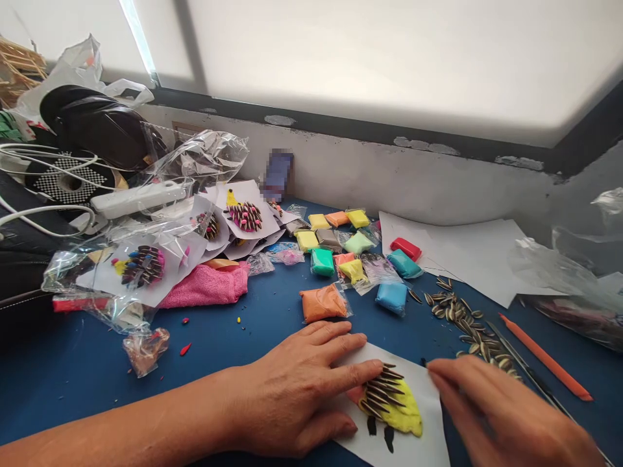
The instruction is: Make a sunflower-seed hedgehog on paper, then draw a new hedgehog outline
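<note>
A sheet of white paper carries a hedgehog figure of yellow modelling clay with striped sunflower seeds stuck in rows on its left part. Two black clay feet show below the body. My left hand rests on the paper, fingers spread, the index fingertip touching the upper seeds; it covers much of the pinkish head. Just right of the sheet is my right hand, blurred, thumb and fingers pinched together. A small dark thing at its fingertips is too indistinct to name. Near it lies a pile of loose sunflower seeds.
Several clay packets, including an orange one, lie beyond my hands. An orange stick-like tool and long metal tweezers are at right. Finished seed hedgehogs, a pink towel and plastic bags crowd the left. White sheets lie behind.
</note>
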`<state>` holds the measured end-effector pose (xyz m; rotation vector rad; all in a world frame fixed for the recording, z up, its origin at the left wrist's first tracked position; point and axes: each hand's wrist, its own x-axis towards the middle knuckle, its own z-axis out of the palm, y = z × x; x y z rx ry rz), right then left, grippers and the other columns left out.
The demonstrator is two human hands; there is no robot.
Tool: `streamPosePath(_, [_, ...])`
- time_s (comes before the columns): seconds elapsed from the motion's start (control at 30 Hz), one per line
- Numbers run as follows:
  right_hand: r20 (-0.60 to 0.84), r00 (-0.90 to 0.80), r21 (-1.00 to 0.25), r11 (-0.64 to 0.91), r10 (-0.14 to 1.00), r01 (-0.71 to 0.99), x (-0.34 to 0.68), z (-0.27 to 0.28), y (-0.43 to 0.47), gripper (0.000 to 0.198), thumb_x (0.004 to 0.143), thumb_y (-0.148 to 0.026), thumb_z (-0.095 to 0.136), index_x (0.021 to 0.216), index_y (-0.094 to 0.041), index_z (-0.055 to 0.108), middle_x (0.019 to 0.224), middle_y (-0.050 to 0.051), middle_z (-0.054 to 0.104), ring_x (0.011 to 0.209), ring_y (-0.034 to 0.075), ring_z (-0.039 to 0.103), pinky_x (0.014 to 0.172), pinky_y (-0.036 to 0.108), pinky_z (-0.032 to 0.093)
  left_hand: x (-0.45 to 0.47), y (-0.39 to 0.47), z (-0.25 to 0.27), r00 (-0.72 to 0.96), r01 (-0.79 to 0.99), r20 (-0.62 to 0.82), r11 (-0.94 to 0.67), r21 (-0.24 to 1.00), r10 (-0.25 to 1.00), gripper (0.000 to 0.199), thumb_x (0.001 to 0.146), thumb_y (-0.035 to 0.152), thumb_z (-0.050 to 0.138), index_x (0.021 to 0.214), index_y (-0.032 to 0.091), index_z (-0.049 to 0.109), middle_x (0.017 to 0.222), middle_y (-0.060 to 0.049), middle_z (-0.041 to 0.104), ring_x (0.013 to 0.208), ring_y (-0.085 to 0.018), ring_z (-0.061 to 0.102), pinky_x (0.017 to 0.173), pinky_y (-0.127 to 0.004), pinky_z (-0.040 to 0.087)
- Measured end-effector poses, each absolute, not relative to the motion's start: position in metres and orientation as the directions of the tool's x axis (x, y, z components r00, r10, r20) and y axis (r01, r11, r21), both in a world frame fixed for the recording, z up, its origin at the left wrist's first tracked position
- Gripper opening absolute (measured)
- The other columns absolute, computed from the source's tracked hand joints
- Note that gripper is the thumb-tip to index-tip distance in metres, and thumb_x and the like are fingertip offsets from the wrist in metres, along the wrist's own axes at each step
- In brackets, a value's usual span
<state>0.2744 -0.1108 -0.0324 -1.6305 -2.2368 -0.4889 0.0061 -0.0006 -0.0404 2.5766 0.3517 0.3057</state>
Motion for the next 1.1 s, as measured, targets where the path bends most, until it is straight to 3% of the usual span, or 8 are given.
streamPosePath(0.13, [0.459,-0.103,0.192,0.014,0.883,0.981,0.309,-0.045,-0.108,0.038,0.102,-0.041,0.039,0.102,-0.023,0.073,0.098,0.007,0.077,0.079,0.024,0.076,0.052,0.034,0.055,0.006,0.0,-0.039,0.944,0.186,0.142,-0.833,0.521,0.299,0.065,0.095,0.042,0.067,0.151,0.02,0.046,0.158,-0.016,0.045,0.147,-0.036,0.041,0.122,-0.051,0.034])
streamPosePath(0.23, [0.432,-0.064,0.225,-0.039,0.9,0.974,0.323,-0.054,-0.107,0.049,0.102,-0.038,0.031,0.099,-0.021,0.077,0.099,0.01,0.077,0.075,0.025,0.075,0.049,0.036,0.054,0.006,0.001,-0.039,0.945,0.179,0.145,-0.836,0.519,0.292,0.066,0.095,0.043,0.068,0.152,0.019,0.046,0.158,-0.015,0.046,0.147,-0.036,0.04,0.122,-0.05,0.033])
streamPosePath(0.4, [0.422,-0.102,0.264,-0.015,0.901,0.964,0.32,-0.051,-0.104,0.046,0.1,-0.035,0.035,0.08,-0.027,0.076,0.082,0.004,0.076,0.062,0.019,0.072,0.043,0.031,0.054,0.006,0.001,-0.039,0.943,0.18,0.148,-0.834,0.522,0.297,0.066,0.094,0.041,0.069,0.152,0.018,0.046,0.157,-0.015,0.047,0.147,-0.036,0.041,0.123,-0.049,0.033])
streamPosePath(0.57, [0.508,-0.251,0.296,0.107,0.824,0.949,0.308,-0.032,-0.096,0.046,0.101,-0.031,0.037,0.081,-0.023,0.077,0.075,0.003,0.076,0.053,0.016,0.071,0.034,0.024,0.049,0.006,0.001,-0.038,0.95,0.187,0.123,-0.841,0.508,0.286,0.066,0.096,0.044,0.066,0.153,0.017,0.045,0.159,-0.014,0.045,0.147,-0.034,0.041,0.124,-0.046,0.03])
streamPosePath(0.73, [0.492,-0.295,0.305,0.156,0.819,0.94,0.306,-0.025,-0.093,0.042,0.099,-0.029,0.039,0.073,-0.024,0.071,0.067,0.002,0.072,0.049,0.015,0.07,0.033,0.023,0.049,0.005,0.001,-0.041,0.948,0.193,0.129,-0.85,0.491,0.29,0.067,0.096,0.046,0.065,0.153,0.018,0.044,0.16,-0.014,0.043,0.148,-0.034,0.04,0.124,-0.047,0.03])
streamPosePath(0.93, [0.477,-0.28,0.406,0.074,0.833,0.911,0.302,-0.028,-0.096,0.04,0.1,-0.026,0.034,0.078,-0.021,0.067,0.068,0.003,0.073,0.055,0.017,0.073,0.04,0.026,0.053,0.006,0.001,-0.04,0.949,0.184,0.139,-0.852,0.491,0.285,0.067,0.095,0.043,0.068,0.152,0.016,0.045,0.158,-0.017,0.045,0.146,-0.036,0.042,0.123,-0.049,0.032])
streamPosePath(1.1, [0.525,-0.252,0.346,0.067,0.813,0.936,0.294,-0.026,-0.095,0.043,0.105,-0.034,0.031,0.09,-0.019,0.069,0.077,0.003,0.079,0.063,0.017,0.077,0.046,0.025,0.056,0.006,0.0,-0.039,0.948,0.188,0.135,-0.848,0.496,0.289,0.068,0.095,0.043,0.068,0.153,0.016,0.045,0.158,-0.016,0.044,0.147,-0.036,0.041,0.123,-0.049,0.033])
